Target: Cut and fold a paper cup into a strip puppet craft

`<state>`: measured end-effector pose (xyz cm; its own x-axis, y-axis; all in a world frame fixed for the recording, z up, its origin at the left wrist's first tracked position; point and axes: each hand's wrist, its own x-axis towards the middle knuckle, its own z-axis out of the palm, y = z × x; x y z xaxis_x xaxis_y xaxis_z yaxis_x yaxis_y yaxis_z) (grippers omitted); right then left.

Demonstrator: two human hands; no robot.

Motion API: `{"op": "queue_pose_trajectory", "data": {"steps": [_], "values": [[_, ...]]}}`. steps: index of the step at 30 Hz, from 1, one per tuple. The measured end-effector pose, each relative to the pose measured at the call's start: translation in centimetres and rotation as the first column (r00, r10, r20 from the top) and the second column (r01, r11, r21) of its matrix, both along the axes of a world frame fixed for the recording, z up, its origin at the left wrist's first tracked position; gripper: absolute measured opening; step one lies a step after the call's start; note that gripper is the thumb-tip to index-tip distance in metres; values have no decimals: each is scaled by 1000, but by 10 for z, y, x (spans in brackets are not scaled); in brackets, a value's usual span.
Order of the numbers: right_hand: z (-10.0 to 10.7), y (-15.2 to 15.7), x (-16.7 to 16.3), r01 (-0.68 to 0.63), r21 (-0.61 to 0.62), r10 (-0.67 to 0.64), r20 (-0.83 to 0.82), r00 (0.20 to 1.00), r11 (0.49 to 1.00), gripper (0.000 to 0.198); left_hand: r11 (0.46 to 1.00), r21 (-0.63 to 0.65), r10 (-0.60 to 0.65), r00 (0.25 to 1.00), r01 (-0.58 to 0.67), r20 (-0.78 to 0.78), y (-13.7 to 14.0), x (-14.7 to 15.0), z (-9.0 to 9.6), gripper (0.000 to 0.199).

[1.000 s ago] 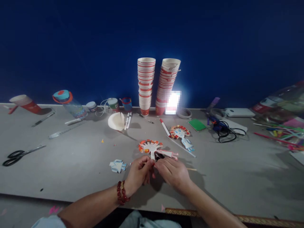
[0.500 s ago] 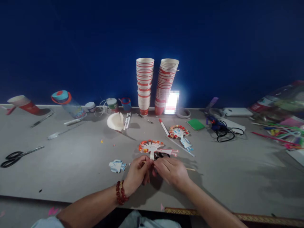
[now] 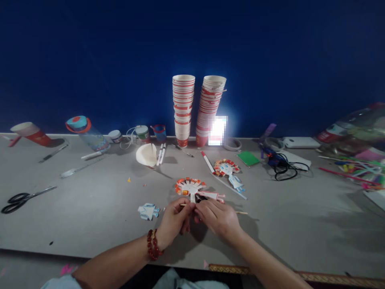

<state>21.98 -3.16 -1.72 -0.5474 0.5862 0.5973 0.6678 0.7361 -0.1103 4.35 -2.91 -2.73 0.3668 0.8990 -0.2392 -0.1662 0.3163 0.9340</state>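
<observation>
My left hand (image 3: pixel 178 216) pinches the lower end of a white strip on a paper cutout (image 3: pixel 190 188), whose round head has a fringe of red and orange petals. Beside it, my right hand (image 3: pixel 219 216) is closed at the same strip, fingertips meeting the left thumb. A thin wooden stick (image 3: pixel 242 213) shows to the right of the right hand, and a similar tip peeks out at the left fingers; whether they are one stick is hidden. A white paper dress cutout with pink edges (image 3: pixel 212 195) lies just behind the right hand, over something dark. Left of the hands lies a blue-edged paper dress (image 3: pixel 148 211).
A finished-looking paper doll (image 3: pixel 226 167) lies behind, near a red-capped marker (image 3: pixel 207 161). Two tall paper cup stacks (image 3: pixel 183 112) stand at the wall. Scissors (image 3: pixel 28 198) lie at left, a cut cup (image 3: pixel 146 155) at centre left, a cabled glue gun (image 3: pixel 278 160) at right.
The fringed head has tipped slightly left and the pink-edged dress behind has shifted a little. Both hands stay at the strip, nearly in the same place.
</observation>
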Motion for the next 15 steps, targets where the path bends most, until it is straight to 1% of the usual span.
{"op": "queue_pose_trajectory", "data": {"steps": [6, 9, 12, 15], "values": [[2, 1, 0, -26, 17, 26, -6, 1000, 1000, 23, 1000, -21, 0, 1000, 0, 8, 1, 0, -3, 37], [0, 1, -1, -40, 2, 40, -1, 999, 999, 23, 999, -40, -1, 1000, 2, 24, 1, 0, -1, 38], [-1, -1, -1, -5, 0, 5, 2, 1000, 1000, 23, 998, -51, 29, 999, -28, 25, 1, 1, 3, 40], [-1, -4, -2, 28, 63, -29, 13, 1000, 998, 19, 997, -53, 51, 999, -51, 3, 1, 2, 4, 40]]}}
